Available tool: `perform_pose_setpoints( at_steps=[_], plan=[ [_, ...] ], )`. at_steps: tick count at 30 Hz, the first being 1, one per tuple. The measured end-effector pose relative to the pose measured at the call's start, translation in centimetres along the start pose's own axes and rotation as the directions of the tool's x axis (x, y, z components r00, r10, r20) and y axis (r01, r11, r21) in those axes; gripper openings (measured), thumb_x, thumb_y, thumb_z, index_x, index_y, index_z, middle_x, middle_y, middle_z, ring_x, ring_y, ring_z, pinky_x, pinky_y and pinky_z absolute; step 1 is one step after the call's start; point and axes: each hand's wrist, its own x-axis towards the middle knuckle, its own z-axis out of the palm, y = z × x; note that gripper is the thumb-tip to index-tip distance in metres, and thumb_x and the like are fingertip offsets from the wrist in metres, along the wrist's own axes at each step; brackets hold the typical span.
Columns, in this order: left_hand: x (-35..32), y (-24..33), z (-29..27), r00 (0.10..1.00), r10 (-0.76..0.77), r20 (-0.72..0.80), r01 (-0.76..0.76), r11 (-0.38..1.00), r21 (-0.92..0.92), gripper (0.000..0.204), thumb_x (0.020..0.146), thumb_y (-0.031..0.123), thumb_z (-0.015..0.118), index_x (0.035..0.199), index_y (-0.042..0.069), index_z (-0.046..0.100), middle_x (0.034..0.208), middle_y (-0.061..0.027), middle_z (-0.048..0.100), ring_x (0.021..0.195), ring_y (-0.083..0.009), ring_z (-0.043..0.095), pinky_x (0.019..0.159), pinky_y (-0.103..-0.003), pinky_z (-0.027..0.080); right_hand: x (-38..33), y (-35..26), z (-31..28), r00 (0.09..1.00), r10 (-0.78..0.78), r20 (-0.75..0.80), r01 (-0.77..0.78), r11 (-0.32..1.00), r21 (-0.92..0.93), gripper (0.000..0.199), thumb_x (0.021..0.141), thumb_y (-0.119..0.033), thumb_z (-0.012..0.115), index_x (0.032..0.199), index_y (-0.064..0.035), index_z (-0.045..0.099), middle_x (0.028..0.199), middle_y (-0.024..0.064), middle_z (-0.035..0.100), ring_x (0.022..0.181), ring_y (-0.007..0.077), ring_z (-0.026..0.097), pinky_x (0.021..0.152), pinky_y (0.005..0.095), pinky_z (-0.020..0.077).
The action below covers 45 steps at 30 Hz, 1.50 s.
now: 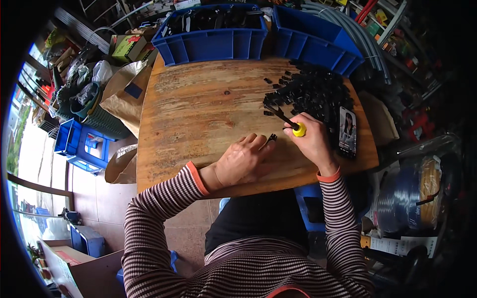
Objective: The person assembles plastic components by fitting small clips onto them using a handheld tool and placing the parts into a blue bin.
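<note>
My left hand (243,156) is over the front part of the wooden table (198,119), fingers bent. A small black plastic piece (272,137) sticks out from its fingertips. My right hand (313,138) is closed around a slim black tool with a yellow end (299,130). The tool's dark shaft slants up and left toward a heap of small black plastic parts (318,92), and I cannot make out its exact kind. The two hands are apart, and the shaft does not touch the piece in my left hand.
Along the far edge stand a blue crate filled with black parts (211,44) and another blue crate (318,42). A phone with a lit screen (348,131) lies at the table's right. Brown paper bags (126,94) stand left; wrapped tubing coils (407,196) are at right.
</note>
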Motion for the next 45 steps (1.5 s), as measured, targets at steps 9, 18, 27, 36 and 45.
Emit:
perform_pose_setpoints(
  at_steps=[9, 18, 27, 36, 45],
  plan=[
    [-0.6, -2.7, 0.3, 0.979, 0.204, 0.019, -0.193, 0.951, -0.240, 0.051, 0.070, 0.009, 0.065, 0.120, 0.001, 0.057, 0.116, -0.0165, 0.056, 0.101, -0.0314, 0.056, 0.081, -0.038, 0.053, 0.1, -2.0, 2.2, 0.995, 0.006, 0.103, -0.005, 1.000, -0.016, 0.013, 0.077, -0.001, 0.069, 0.086, -0.0022, 0.061, 0.081, 0.0133, 0.062, 0.074, 0.0332, 0.063, 0.062, 0.0356, 0.0485],
    [-0.4, -1.6, 2.3, 0.951, 0.306, 0.053, -0.305, 0.952, -0.017, 0.050, 0.075, 0.007, 0.057, 0.124, -0.001, 0.053, 0.117, -0.0155, 0.055, 0.102, -0.0273, 0.058, 0.075, -0.032, 0.056, 0.5, -1.1, 2.4, 0.964, -0.150, 0.220, 0.201, 0.952, -0.231, 0.014, 0.075, 0.001, 0.069, 0.087, -0.0015, 0.061, 0.082, 0.0150, 0.064, 0.073, 0.0355, 0.063, 0.060, 0.0355, 0.0488],
    [-0.4, -1.1, 1.3, 0.958, 0.270, 0.092, -0.275, 0.960, 0.044, 0.049, 0.077, 0.009, 0.056, 0.125, 0.000, 0.053, 0.122, -0.0148, 0.055, 0.103, -0.0240, 0.059, 0.073, -0.031, 0.057, 2.7, -3.4, 2.1, 0.989, 0.150, -0.010, -0.134, 0.908, 0.397, 0.012, 0.087, -0.012, 0.069, 0.086, -0.0020, 0.063, 0.077, 0.0060, 0.067, 0.062, 0.0110, 0.058, 0.058, 0.0249, 0.0470],
    [0.6, -2.1, 1.7, 0.937, 0.348, 0.001, -0.347, 0.934, 0.084, 0.047, 0.079, 0.011, 0.058, 0.125, 0.005, 0.055, 0.124, -0.0136, 0.055, 0.105, -0.0252, 0.058, 0.079, -0.033, 0.054, 1.9, -0.7, -1.9, 0.938, 0.274, -0.213, -0.173, 0.902, 0.396, 0.014, 0.087, -0.016, 0.069, 0.089, -0.0023, 0.065, 0.078, 0.0064, 0.067, 0.065, 0.0120, 0.060, 0.060, 0.0234, 0.0471],
    [5.7, -7.5, 1.1, 0.958, -0.280, -0.065, 0.223, 0.866, -0.447, 0.024, 0.078, 0.009, 0.062, 0.101, 0.005, 0.058, 0.104, -0.0131, 0.058, 0.093, -0.0336, 0.061, 0.078, -0.043, 0.050, -2.6, 2.9, -1.2, 0.981, 0.187, 0.056, -0.160, 0.937, -0.311, 0.014, 0.074, 0.000, 0.066, 0.088, -0.0001, 0.067, 0.088, 0.0135, 0.061, 0.082, 0.0332, 0.061, 0.072, 0.0387, 0.0504]
  ],
)
